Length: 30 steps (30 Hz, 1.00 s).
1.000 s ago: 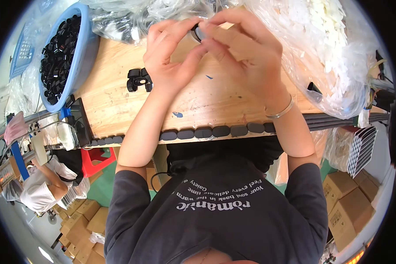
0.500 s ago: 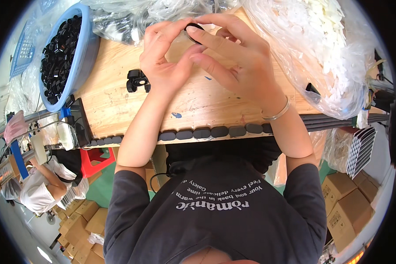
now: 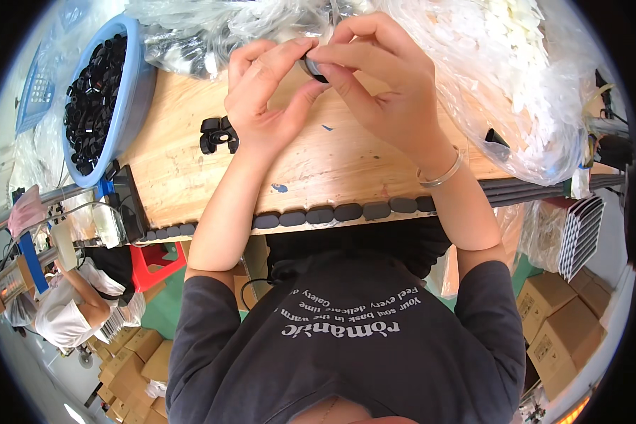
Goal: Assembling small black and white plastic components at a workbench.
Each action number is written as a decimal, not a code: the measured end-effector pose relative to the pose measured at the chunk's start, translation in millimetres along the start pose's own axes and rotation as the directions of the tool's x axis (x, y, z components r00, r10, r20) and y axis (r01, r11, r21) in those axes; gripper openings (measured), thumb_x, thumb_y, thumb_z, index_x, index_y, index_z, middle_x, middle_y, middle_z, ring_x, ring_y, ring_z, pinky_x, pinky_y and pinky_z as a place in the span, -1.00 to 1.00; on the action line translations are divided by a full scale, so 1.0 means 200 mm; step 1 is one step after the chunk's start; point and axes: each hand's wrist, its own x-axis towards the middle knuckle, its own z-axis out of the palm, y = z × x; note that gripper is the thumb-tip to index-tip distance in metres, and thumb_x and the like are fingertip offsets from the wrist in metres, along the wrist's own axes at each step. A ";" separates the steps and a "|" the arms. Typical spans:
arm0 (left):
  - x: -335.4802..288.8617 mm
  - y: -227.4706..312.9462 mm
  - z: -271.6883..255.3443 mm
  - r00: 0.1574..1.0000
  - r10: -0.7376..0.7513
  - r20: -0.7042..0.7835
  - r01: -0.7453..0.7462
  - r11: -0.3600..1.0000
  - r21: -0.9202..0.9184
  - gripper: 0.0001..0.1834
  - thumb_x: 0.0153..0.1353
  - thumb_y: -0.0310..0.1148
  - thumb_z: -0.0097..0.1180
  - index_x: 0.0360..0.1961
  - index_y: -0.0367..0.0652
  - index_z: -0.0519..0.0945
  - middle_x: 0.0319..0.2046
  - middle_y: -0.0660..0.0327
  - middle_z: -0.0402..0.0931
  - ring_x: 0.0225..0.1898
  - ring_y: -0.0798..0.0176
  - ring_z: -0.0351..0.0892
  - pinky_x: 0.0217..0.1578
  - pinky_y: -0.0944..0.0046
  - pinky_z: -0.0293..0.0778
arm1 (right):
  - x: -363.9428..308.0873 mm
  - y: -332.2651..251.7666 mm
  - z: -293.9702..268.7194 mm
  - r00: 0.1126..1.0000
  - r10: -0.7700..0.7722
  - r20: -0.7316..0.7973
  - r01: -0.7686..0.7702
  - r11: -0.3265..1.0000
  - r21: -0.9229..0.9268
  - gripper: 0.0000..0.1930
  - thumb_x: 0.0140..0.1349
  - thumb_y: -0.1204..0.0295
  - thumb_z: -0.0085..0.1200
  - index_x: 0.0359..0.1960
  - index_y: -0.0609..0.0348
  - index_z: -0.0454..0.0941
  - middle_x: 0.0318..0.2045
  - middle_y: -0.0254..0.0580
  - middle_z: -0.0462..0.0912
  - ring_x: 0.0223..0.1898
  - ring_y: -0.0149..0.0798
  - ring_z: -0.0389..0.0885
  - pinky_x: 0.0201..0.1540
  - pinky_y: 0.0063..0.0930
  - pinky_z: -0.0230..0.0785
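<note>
Between both hands, over the far part of the wooden table, is a small round black part (image 3: 321, 77) with a pale greyish inner face. My left hand (image 3: 267, 95) pinches its left side between thumb and fingertips. From the other side, the thumb and forefinger of my right hand (image 3: 385, 81) close on it, partly covering it. On the table beside my left wrist lies a little group of black plastic parts (image 3: 208, 136), some ring-shaped. A blue basin (image 3: 143, 92) at the left is heaped with small black parts (image 3: 95, 99).
Clear plastic bags (image 3: 198, 35) lie along the back; another holds white pieces (image 3: 509, 78) at the right. Dark pads (image 3: 320, 215) line the table's front edge (image 3: 293, 225). A red stool (image 3: 152, 268), cardboard boxes (image 3: 565, 332) and another person (image 3: 71, 304) are below and beside the table.
My right hand's fingers have shifted and tightened their pinch on the round part. The part has turned, showing its paler inner face. My left hand keeps its hold.
</note>
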 end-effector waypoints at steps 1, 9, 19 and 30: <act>0.00 0.00 0.00 1.000 0.002 0.000 -0.003 1.000 -0.001 -0.51 -0.27 -0.57 0.38 -0.16 -0.19 0.63 -0.22 0.28 0.65 -0.20 0.19 0.46 -0.14 0.28 0.35 | -0.01 0.00 0.00 1.000 -0.001 -0.002 0.001 1.000 -0.002 -0.82 0.04 0.66 0.21 -0.30 0.19 0.65 -0.33 -0.29 0.55 -0.46 -0.46 0.48 -0.40 -0.69 0.33; 0.00 0.01 0.02 0.999 -0.011 -0.035 0.011 1.000 0.014 -0.51 -0.26 -0.59 0.36 -0.17 -0.19 0.63 -0.21 0.27 0.65 -0.20 0.17 0.47 -0.14 0.27 0.37 | -0.02 0.01 0.00 0.980 0.195 0.042 -0.199 0.972 0.129 -0.81 0.02 0.63 0.24 -0.29 0.20 0.60 -0.34 -0.31 0.54 -0.50 -0.51 0.41 -0.42 -0.69 0.31; -0.01 -0.01 0.02 1.000 -0.014 -0.012 0.014 1.000 0.025 -0.50 -0.27 -0.60 0.35 -0.16 -0.17 0.63 -0.19 0.27 0.65 -0.20 0.18 0.48 -0.14 0.28 0.37 | -0.04 0.01 -0.01 0.887 0.435 0.156 -0.462 0.842 0.281 -0.70 0.10 0.63 0.20 -0.11 0.24 0.51 -0.30 -0.35 0.53 -0.43 -0.63 0.44 -0.34 -0.79 0.33; -0.02 0.00 0.05 0.999 -0.029 -0.017 0.029 1.000 -0.004 -0.48 -0.29 -0.62 0.34 -0.15 -0.20 0.63 -0.21 0.25 0.66 -0.23 0.20 0.49 -0.16 0.29 0.36 | -0.06 0.01 0.00 0.760 0.594 0.261 -0.648 0.666 0.369 -0.67 0.18 0.64 0.09 0.01 0.41 0.49 -0.20 -0.14 0.64 -0.23 -0.49 0.60 -0.12 -0.67 0.50</act>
